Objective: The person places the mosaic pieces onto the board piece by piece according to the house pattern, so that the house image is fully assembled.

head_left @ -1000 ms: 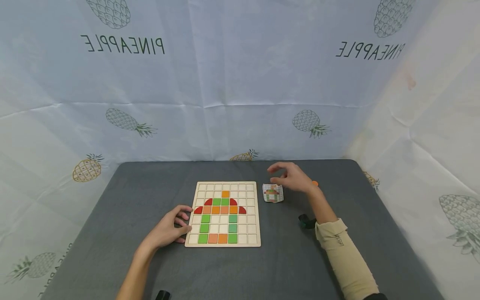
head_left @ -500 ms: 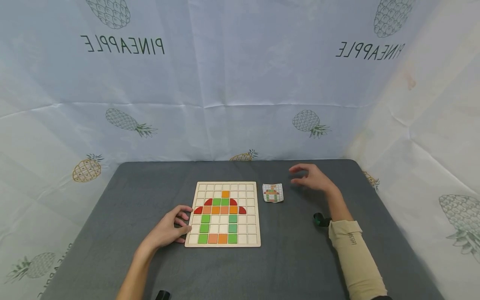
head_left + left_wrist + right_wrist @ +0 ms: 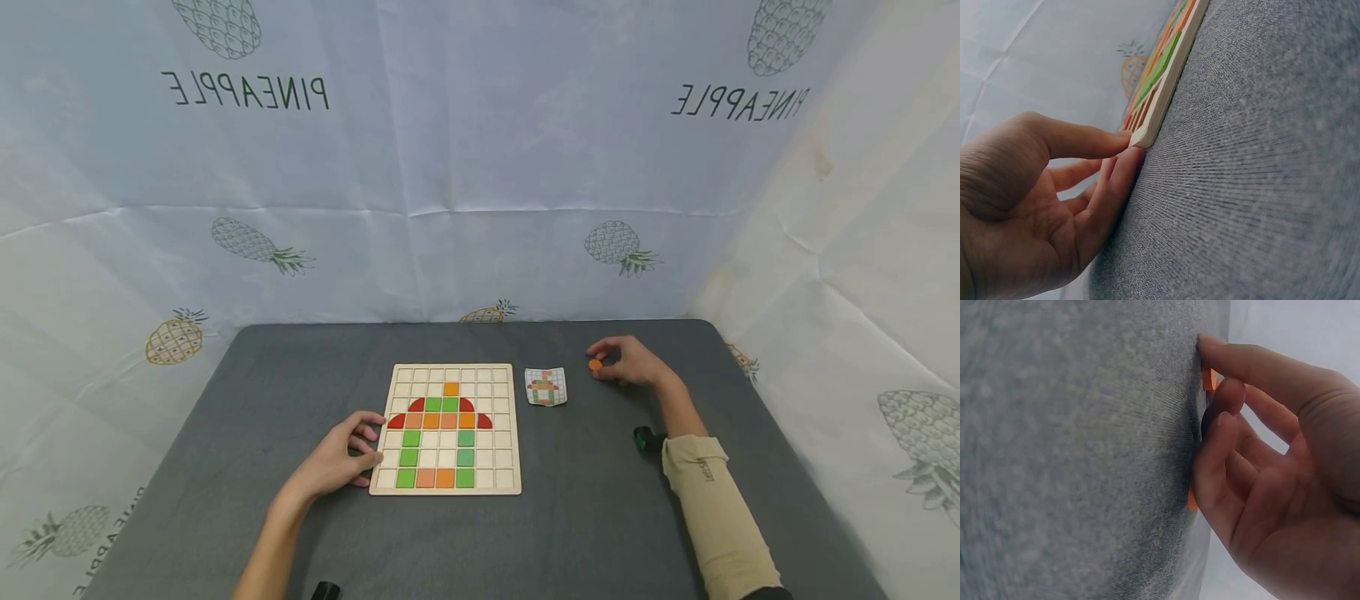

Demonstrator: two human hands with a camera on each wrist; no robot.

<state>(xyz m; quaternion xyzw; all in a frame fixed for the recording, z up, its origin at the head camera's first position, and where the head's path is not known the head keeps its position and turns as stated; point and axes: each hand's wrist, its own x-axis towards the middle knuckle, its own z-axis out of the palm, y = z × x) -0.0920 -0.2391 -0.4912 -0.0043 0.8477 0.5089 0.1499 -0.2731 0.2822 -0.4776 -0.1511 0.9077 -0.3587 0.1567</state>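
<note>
My left hand (image 3: 341, 450) grips the left edge of a pale wooden grid board (image 3: 504, 442). In the left wrist view, its thumb lies on the board's corner and the other fingers sit beside and below it. Coloured squares (image 3: 408, 456) and red quarter-round pieces (image 3: 484, 421) fill some cells. To the right of the board, my right hand (image 3: 633, 362) is low over the table, thumb and fingertips curled about a small orange round piece (image 3: 596, 364). A second orange piece (image 3: 1192, 499) shows partly behind the fingers in the right wrist view.
A small card (image 3: 546, 387) printted with a coloured pattern lies between the board and my right hand. Dark grey cloth covers the table (image 3: 450, 542). A pineapple-print curtain (image 3: 450, 167) hangs behind it. A black object (image 3: 326, 590) lies at the front edge.
My right hand has moved right, away from over the card, and come down at the orange round piece, which now shows between its fingertips. My left hand and the board stay put.
</note>
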